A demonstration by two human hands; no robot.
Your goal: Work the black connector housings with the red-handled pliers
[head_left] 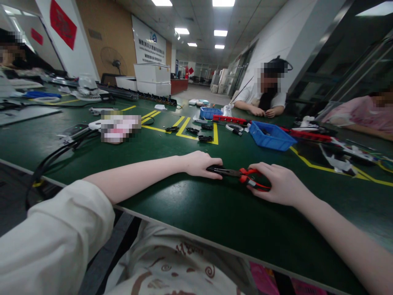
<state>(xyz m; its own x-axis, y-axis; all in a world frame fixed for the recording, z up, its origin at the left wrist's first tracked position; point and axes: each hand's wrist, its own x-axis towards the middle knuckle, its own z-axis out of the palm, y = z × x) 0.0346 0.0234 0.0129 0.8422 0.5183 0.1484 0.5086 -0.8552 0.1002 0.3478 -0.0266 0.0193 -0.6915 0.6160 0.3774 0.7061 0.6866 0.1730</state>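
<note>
My right hand (278, 182) is wrapped around the red and black handles of a pair of long-nose pliers (242, 175), which point left just above the green table. My left hand (202, 164) pinches a small black part (215, 168) between thumb and fingers. The tips of the pliers reach this part; whether the jaws bite on it I cannot tell. Beyond my hands, several similar black parts (205, 138) lie in and beside a yellow-taped rectangle on the table.
A blue bin (270, 136) stands beyond my right hand, with a smaller blue basket (210, 112) farther back. A phone-like pink object (119, 129) and black cables (72, 144) lie at left. Across the table sits a person (260, 100); another leans in at right.
</note>
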